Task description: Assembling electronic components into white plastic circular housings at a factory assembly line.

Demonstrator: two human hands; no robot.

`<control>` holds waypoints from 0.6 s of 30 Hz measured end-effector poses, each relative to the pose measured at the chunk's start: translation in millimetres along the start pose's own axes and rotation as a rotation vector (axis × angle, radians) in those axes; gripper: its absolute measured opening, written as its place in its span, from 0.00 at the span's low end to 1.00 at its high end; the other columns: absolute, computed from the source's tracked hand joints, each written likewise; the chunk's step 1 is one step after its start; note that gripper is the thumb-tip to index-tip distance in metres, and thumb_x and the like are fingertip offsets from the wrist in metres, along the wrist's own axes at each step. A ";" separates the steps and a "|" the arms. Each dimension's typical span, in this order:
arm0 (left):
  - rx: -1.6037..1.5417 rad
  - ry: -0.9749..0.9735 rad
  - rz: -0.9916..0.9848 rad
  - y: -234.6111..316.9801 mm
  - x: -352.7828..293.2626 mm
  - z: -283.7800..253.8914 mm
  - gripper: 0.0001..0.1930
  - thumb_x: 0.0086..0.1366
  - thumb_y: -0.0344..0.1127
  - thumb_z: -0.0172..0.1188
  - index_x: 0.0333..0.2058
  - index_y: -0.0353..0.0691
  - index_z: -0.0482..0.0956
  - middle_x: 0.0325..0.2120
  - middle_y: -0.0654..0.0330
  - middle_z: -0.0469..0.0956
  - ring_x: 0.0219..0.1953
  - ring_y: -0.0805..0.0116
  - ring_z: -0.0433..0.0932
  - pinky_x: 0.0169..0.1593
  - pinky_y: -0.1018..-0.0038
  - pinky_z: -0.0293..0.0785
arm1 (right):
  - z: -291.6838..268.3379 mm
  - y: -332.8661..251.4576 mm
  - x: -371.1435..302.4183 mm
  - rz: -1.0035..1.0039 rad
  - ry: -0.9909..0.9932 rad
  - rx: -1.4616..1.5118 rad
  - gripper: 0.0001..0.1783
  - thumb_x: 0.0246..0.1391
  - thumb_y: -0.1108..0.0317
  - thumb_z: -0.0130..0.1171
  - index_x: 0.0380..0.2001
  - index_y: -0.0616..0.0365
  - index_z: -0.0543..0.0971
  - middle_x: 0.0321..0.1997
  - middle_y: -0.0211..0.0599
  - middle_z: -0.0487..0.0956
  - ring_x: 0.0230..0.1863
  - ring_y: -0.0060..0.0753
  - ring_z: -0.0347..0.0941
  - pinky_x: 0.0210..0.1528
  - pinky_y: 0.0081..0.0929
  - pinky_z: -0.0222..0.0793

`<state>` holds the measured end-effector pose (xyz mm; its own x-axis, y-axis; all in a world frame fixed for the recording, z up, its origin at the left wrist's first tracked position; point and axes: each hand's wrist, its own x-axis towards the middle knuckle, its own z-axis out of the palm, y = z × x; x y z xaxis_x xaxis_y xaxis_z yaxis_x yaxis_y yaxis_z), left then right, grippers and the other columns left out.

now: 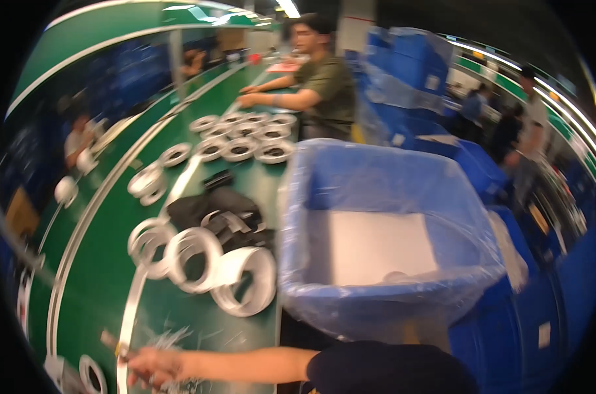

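My right arm (258,364), in a dark short sleeve, reaches leftward across the lower edge. My right hand (150,366) is closed over the green work table, blurred by motion. From its fingers a slim tool (112,341) sticks out; its exact kind is too smeared to tell. Just beyond the hand, thin white shavings (170,338) lie on the green surface. Farther up stand large white rings: one tipped open (262,299), one in the middle (209,282) and a stacked pair (137,253). My left hand is out of view.
A blue bin (390,289) lined with clear plastic, white sheet inside, stands right of the table. Behind the rings lies a black bag-like bundle (239,213). Several white rings with dark centres (240,150) sit in rows near a co-worker (324,85). Blue bins (409,65) are stacked behind.
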<state>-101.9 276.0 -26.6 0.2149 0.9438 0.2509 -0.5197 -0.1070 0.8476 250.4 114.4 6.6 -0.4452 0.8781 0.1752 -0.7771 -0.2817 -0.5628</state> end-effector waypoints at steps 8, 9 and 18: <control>0.600 0.194 0.177 -31.4 -51.7 169.7 0.34 0.41 0.19 0.46 0.53 0.35 0.56 0.49 0.56 0.60 0.50 0.65 0.61 0.54 0.72 0.56 | 2.7 -22.2 -30.9 0.220 -0.238 0.153 0.29 0.49 0.63 0.43 0.55 0.62 0.56 0.42 0.45 0.71 0.40 0.39 0.70 0.42 0.37 0.66; 0.685 0.084 0.175 -19.3 -55.1 182.8 0.37 0.39 0.19 0.44 0.55 0.35 0.53 0.50 0.54 0.59 0.52 0.64 0.61 0.56 0.72 0.55 | 3.7 -19.6 -28.0 0.256 -0.273 0.112 0.31 0.49 0.62 0.44 0.56 0.63 0.55 0.42 0.46 0.71 0.40 0.40 0.70 0.42 0.38 0.66; 0.615 -0.162 0.109 10.5 -68.5 207.6 0.38 0.36 0.17 0.38 0.54 0.36 0.52 0.50 0.54 0.59 0.55 0.64 0.58 0.57 0.72 0.53 | 9.1 -12.3 -23.0 0.301 -0.344 0.096 0.35 0.48 0.55 0.43 0.55 0.67 0.53 0.46 0.52 0.69 0.43 0.45 0.69 0.44 0.41 0.64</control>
<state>49.6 145.3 62.2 0.3347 0.8633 0.3777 0.0124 -0.4048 0.9143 266.1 94.1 16.8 -0.7661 0.5773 0.2825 -0.6214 -0.5527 -0.5553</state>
